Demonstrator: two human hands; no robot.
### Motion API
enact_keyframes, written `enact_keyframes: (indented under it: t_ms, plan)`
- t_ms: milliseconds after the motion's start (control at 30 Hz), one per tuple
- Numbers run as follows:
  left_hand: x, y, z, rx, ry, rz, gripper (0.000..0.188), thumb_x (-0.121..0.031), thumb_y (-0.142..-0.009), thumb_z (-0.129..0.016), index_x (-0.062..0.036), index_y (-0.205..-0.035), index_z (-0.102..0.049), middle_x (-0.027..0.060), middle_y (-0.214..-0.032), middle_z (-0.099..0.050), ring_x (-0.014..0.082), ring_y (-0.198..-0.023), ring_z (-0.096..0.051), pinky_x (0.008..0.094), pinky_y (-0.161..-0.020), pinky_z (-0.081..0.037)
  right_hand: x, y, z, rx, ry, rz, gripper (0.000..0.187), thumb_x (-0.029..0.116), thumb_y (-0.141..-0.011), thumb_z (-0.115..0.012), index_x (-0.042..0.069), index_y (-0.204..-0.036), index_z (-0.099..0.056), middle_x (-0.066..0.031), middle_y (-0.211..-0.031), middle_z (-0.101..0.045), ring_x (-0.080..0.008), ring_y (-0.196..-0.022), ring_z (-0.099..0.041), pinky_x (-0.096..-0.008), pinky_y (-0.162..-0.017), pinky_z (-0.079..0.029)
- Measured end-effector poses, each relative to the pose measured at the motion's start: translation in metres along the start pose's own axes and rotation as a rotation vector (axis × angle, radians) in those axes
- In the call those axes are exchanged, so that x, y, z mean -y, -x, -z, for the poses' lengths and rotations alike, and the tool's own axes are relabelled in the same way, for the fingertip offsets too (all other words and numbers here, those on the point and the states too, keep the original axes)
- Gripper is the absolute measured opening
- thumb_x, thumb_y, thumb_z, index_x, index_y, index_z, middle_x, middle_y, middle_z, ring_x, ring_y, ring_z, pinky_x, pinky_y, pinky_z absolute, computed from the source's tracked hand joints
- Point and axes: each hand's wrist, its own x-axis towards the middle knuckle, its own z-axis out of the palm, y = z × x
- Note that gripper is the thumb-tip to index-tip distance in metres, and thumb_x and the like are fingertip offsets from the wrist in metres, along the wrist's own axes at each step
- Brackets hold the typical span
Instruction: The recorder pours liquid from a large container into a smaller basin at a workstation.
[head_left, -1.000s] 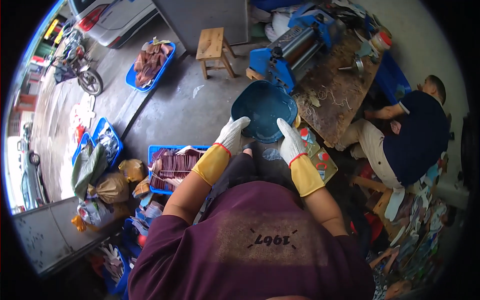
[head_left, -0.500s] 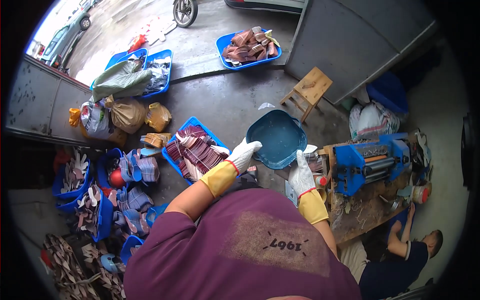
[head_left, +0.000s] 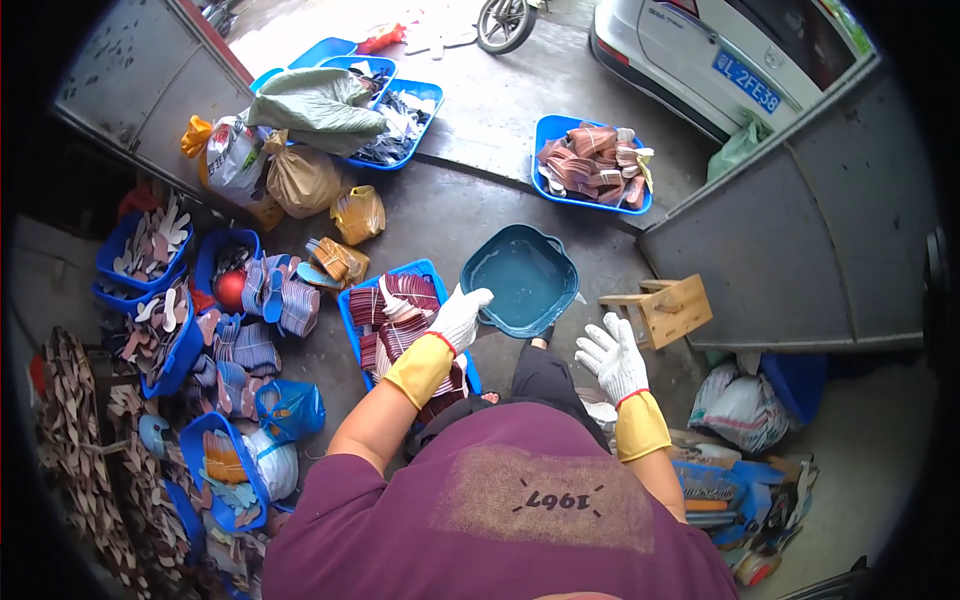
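Observation:
A teal plastic basin (head_left: pixel 520 275) with rounded corners is held out in front of me, with nothing but wet-looking smears on its inside. My left hand (head_left: pixel 461 317), in a white knit glove with a yellow cuff, is closed on the basin's near left rim. My right hand (head_left: pixel 613 358), gloved alike, is off the basin with its fingers spread and nothing in them. Below and left of the basin, a blue tray (head_left: pixel 420 266) holds stacks of maroon and pinkish insole-shaped pieces (head_left: pixel 407 298).
A wooden stool (head_left: pixel 682 310) lies right of the basin. Farther out are a blue tub (head_left: pixel 545 128) of reddish-brown pieces, a metal door (head_left: pixel 830 230) and a parked car (head_left: pixel 690 70). Filled bags (head_left: pixel 305 180) and several blue tubs line the left. A blue machine (head_left: pixel 715 488) sits lower right.
My right hand has let go of the basin and opened. The view has turned left, so the stool, tub and machine sit farther right or lower. The other person is out of view.

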Motion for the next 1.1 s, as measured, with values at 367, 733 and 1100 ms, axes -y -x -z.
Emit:
enact_keyframes:
  t_ms: [367, 733, 1100]
  plan:
    - [-0.076, -0.081, -0.021, -0.294, 0.386, -0.133, 0.040, -0.005, -0.091, -0.063, 0.0007, -0.131, -0.057, 0.0122, -0.119, -0.067, 0.0253, -0.110, -0.064, 0.0388, -0.098, -0.055, 0.147, -0.184, -0.065, 0.118, 0.257, -0.190, 0.074, 0.054, -0.097, -0.061, 0.016, -0.156, -0.035, -0.0220, -0.152, -0.042, -0.0390, -0.124, -0.054, -0.0501, -0.096, -0.050]
    - [-0.145, -0.175, -0.018, -0.455, 0.456, -0.400, 0.041, -0.010, -0.090, -0.069, -0.0006, -0.129, -0.059, 0.0100, -0.122, -0.067, 0.0191, -0.111, -0.061, 0.0322, -0.102, -0.046, 0.226, -0.323, -0.163, 0.383, 0.361, -0.260, 0.069, 0.049, -0.101, -0.058, 0.015, -0.157, -0.036, -0.0222, -0.153, -0.042, -0.0379, -0.126, -0.055, -0.0489, -0.097, -0.052]
    - [-0.256, -0.268, 0.019, -0.649, 0.327, -0.202, 0.032, -0.010, -0.092, -0.066, -0.0013, -0.122, -0.062, 0.0164, -0.117, -0.069, 0.0269, -0.107, -0.067, 0.0369, -0.088, -0.057, 0.246, -0.447, -0.318, 0.426, 0.524, -0.249, 0.072, 0.044, -0.095, -0.065, 0.013, -0.155, -0.038, -0.0201, -0.143, -0.052, -0.0314, -0.112, -0.061, -0.0457, -0.089, -0.054]
